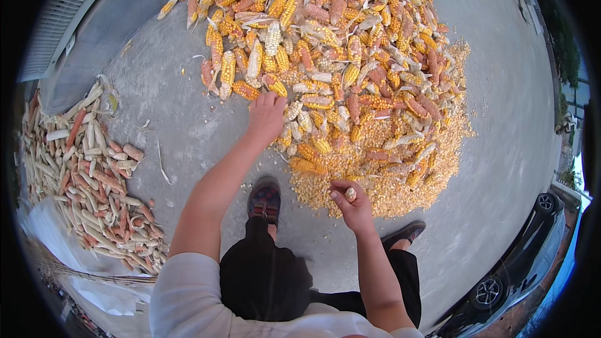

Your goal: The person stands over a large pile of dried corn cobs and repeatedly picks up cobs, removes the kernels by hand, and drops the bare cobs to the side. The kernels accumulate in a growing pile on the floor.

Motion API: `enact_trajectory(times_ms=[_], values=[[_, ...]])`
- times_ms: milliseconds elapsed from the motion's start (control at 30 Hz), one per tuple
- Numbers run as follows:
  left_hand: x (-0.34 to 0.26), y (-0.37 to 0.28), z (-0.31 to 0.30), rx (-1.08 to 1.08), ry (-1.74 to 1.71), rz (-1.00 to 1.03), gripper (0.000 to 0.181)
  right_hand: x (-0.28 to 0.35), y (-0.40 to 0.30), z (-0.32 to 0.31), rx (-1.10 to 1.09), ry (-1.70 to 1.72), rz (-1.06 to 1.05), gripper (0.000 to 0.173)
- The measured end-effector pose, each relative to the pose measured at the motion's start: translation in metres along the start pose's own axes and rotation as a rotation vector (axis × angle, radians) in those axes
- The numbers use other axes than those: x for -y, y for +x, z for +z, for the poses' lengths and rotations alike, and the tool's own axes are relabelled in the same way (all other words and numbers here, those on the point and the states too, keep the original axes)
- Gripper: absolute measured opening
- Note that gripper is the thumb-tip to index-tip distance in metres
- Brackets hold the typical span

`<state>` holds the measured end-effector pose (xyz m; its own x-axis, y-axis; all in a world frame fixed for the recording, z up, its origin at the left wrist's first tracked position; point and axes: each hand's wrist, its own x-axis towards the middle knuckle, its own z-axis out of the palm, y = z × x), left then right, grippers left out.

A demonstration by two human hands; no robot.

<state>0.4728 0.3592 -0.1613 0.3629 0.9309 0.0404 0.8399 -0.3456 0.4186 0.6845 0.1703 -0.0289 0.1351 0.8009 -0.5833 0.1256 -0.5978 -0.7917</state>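
Observation:
My left hand is at the near left edge of a heap of dried corn ears. Its bent fingers meet the lower end of a yellow corn ear, and whether they grip it is hidden. Another yellow ear lies just left of those fingertips. Over the loose corn kernels at the front of the heap, my right hand is curled around a corn cob, whose pale, rounded end shows between thumb and fingers. Partly shelled ears and reddish bare patches appear throughout the heap.
A second pile, of stripped cobs, lies on the concrete floor at left, beside white plastic sheeting. My shoes stand close to the kernels. A dark car is parked at lower right. A slatted metal panel rises at upper left.

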Motion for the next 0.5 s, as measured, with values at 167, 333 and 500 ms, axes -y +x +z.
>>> enact_trajectory(times_ms=[167,333,500], values=[[-0.014,0.002,-0.028,0.178,-0.183,0.041,0.042,-0.014,0.005,-0.008,-0.006,-0.055,0.000,0.024],[0.016,0.089,-0.038,-0.401,0.054,-0.177,0.057,-0.006,0.003,0.001,0.022,-0.015,0.008,0.024],[0.025,0.100,-0.016,-0.354,0.003,-0.364,0.057,-0.004,0.002,-0.003,-0.017,0.036,0.011,0.024]])
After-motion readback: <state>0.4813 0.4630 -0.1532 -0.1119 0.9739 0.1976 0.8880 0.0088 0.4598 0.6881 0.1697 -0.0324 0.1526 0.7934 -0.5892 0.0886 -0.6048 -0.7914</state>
